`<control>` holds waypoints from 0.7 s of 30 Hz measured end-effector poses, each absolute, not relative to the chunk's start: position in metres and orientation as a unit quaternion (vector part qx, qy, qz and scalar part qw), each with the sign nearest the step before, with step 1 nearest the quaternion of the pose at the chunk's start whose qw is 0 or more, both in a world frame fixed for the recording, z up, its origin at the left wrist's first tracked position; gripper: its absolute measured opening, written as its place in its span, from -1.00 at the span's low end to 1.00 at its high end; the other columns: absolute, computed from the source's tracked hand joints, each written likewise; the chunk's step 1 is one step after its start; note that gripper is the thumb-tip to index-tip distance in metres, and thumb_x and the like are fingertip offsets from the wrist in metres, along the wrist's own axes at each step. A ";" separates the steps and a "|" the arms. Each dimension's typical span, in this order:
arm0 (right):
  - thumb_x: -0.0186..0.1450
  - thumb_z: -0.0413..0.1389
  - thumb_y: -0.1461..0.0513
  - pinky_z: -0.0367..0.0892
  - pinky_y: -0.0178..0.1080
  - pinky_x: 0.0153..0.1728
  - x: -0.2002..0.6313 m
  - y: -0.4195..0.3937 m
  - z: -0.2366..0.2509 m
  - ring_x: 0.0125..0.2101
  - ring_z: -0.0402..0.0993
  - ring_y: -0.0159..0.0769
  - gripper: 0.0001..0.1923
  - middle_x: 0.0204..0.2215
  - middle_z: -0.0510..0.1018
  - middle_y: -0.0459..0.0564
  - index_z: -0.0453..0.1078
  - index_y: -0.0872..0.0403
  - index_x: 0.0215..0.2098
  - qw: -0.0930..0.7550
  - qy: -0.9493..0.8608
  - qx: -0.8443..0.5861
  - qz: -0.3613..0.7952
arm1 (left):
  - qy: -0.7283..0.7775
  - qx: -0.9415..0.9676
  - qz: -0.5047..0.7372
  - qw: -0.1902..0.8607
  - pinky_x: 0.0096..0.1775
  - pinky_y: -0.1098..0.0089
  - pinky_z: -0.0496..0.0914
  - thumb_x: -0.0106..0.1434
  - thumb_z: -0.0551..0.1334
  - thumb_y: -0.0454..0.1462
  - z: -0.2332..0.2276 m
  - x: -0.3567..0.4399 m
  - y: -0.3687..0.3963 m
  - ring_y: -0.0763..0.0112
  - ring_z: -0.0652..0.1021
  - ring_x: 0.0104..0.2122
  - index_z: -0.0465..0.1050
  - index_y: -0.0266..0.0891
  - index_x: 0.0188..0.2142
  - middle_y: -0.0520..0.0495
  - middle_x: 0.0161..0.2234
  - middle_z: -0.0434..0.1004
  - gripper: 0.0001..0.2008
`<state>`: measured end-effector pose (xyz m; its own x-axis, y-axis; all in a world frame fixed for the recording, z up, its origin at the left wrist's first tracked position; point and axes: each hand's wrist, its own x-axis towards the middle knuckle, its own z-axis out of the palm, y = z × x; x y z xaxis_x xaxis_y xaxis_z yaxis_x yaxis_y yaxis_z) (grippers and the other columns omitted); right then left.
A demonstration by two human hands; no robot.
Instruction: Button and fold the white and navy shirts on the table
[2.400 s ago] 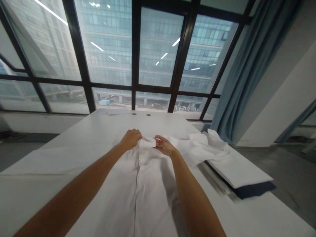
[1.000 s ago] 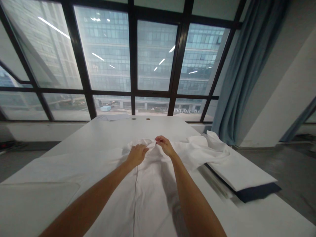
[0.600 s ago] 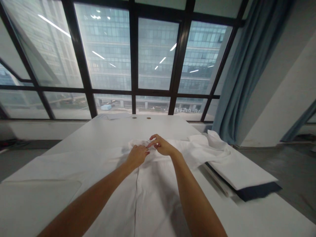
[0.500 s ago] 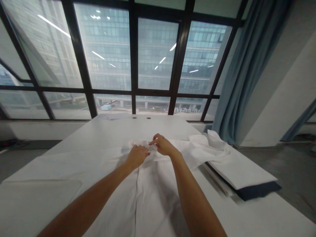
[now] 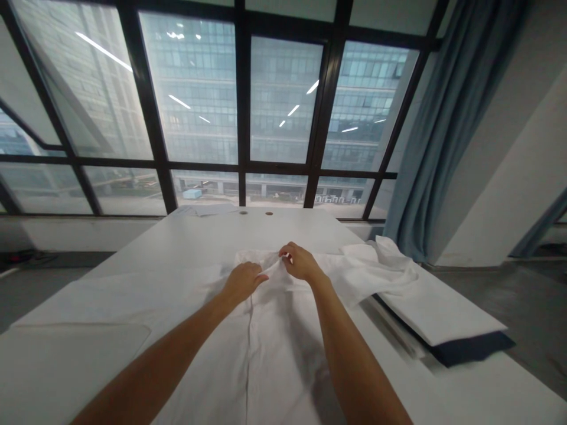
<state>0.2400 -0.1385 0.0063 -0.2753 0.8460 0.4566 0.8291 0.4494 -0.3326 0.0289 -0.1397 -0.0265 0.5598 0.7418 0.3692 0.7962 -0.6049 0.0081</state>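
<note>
A white shirt (image 5: 270, 348) lies spread over the table, its front edge line running toward me and its sleeves out to the sides. At its far end, by the collar area, my right hand (image 5: 299, 261) pinches a raised fold of the cloth between thumb and fingers. Just left of it, my left hand (image 5: 243, 282) is closed on the same part of the shirt, with its thumb toward the right hand. A short stretch of fabric is pulled up between the two hands. Fine details of the collar are too blurred to tell.
The white table (image 5: 305, 227) reaches toward the windows. At right, a stack of flat boards (image 5: 447, 313), white above dark blue, lies partly under a bunched sleeve (image 5: 385, 262). Paper sheets (image 5: 208, 209) lie at the far left edge. A blue curtain (image 5: 425, 147) hangs beyond.
My right hand has drawn slightly right, now pinching the cloth more plainly. My left hand has shifted a little left, and the gap between them has widened.
</note>
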 end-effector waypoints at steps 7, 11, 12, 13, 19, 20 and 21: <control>0.16 0.12 0.35 0.22 -0.31 -0.31 0.241 -0.103 0.024 -0.40 0.36 -0.34 -0.92 -0.40 0.47 -0.02 0.44 0.10 -0.38 0.251 -0.821 -0.512 0.026 | -0.375 -0.868 -0.323 0.030 -0.02 0.29 0.34 0.37 0.02 -0.01 -0.022 0.005 -0.109 0.29 0.47 -0.11 0.42 -0.24 -0.10 -0.13 -0.13 0.52 -0.61; 0.27 -0.02 0.36 0.25 -0.27 -0.19 0.230 -0.061 0.016 -0.24 0.41 -0.28 -0.70 -0.15 0.49 0.09 0.41 0.08 -0.07 0.270 -0.772 -0.575 -0.035 | -0.444 -0.839 -0.316 0.006 0.11 0.22 0.26 0.39 -0.05 -0.05 -0.040 -0.036 -0.080 0.23 0.40 0.06 0.30 -0.34 0.09 -0.26 0.05 0.42 -0.52; 0.30 -0.06 0.35 0.26 -0.26 -0.17 0.228 -0.055 0.008 -0.21 0.43 -0.27 -0.63 -0.06 0.45 0.12 0.35 0.07 0.04 0.270 -0.752 -0.600 -0.042 | -0.471 -0.838 -0.275 -0.010 0.12 0.21 0.24 0.38 -0.05 -0.04 -0.047 -0.048 -0.074 0.21 0.39 0.08 0.28 -0.36 0.11 -0.28 0.08 0.40 -0.50; 0.31 -0.09 0.34 0.27 -0.24 -0.16 0.227 -0.052 -0.001 -0.18 0.43 -0.26 -0.59 0.00 0.42 0.14 0.29 0.06 0.11 0.259 -0.735 -0.626 -0.041 | -0.491 -0.840 -0.227 -0.028 0.14 0.19 0.22 0.36 -0.03 -0.03 -0.055 -0.061 -0.070 0.18 0.37 0.11 0.26 -0.37 0.13 -0.29 0.11 0.37 -0.47; 0.36 -0.10 0.12 0.25 0.03 -0.04 0.255 -0.078 -0.063 0.00 0.38 -0.06 -0.63 0.00 0.45 0.19 0.36 0.04 0.04 0.066 -0.719 -0.691 0.031 | -0.530 -0.841 -0.092 -0.066 0.22 0.08 0.06 0.33 -0.08 0.03 -0.090 -0.115 -0.061 0.20 0.20 0.25 0.15 -0.15 0.25 -0.12 0.28 0.15 -0.41; 0.36 -0.11 0.07 0.20 0.08 0.00 0.263 -0.085 -0.071 0.07 0.32 -0.04 -0.60 0.07 0.40 0.19 0.34 0.02 0.06 0.057 -0.722 -0.688 0.035 | -0.534 -0.839 -0.093 -0.060 0.22 0.07 0.04 0.33 -0.09 0.03 -0.092 -0.116 -0.061 0.20 0.18 0.26 0.15 -0.14 0.25 -0.11 0.28 0.14 -0.41; 0.37 -0.13 0.03 0.13 0.14 0.04 0.270 -0.091 -0.078 0.14 0.22 -0.03 -0.56 0.15 0.33 0.18 0.30 0.00 0.11 0.056 -0.723 -0.687 0.039 | -0.541 -0.834 -0.093 -0.053 0.22 0.06 0.03 0.32 -0.09 0.04 -0.094 -0.116 -0.059 0.20 0.16 0.27 0.14 -0.15 0.26 -0.13 0.29 0.12 -0.41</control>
<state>0.2704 -0.0906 -0.0778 -0.0489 0.9984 0.0265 0.9897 0.0521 -0.1330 -0.1163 -0.0595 -0.0936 0.3963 0.9129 0.0975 0.8932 -0.4080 0.1892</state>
